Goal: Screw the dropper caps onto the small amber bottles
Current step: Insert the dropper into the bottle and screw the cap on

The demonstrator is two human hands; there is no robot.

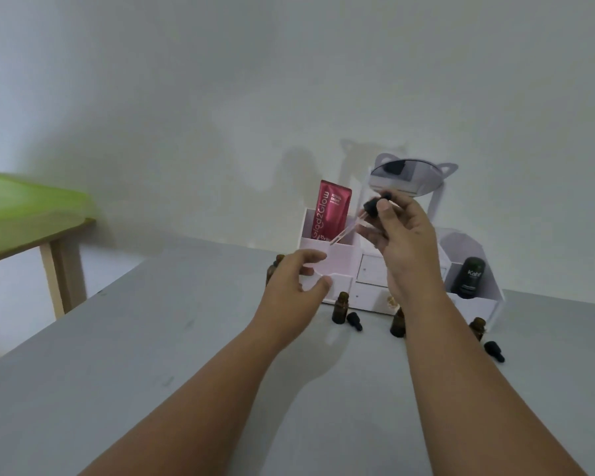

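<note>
A: We log the right hand (pixel 404 235) raised in front of the organizer (pixel 337 262), thumb and fingers pinched on the black bulb of a dropper cap (pixel 375 207). Its glass pipette (pixel 346 233) slants down and to the left, tip towards the left hand (pixel 298 278).

B: The left hand is half curled, thumb and fingers apart. An amber bottle (pixel 275 266) shows just behind its knuckles. We cannot tell if the fingers touch it.

A: So the long axis of the cap is tilted, not upright. We judge it needs to swing to vertical over an open neck.

B: Agreed. Other open bottles stand on the tabletop (pixel 152 355): second bottle (pixel 341 308) below the left hand, third bottle (pixel 397 324) partly hidden by the right forearm, fourth bottle (pixel 478 327) further right. Two loose caps lie beside them, near cap (pixel 354 321) and far cap (pixel 494 351).

A: The left hand is nearest the first bottle; we expect it to steady that one.
</note>
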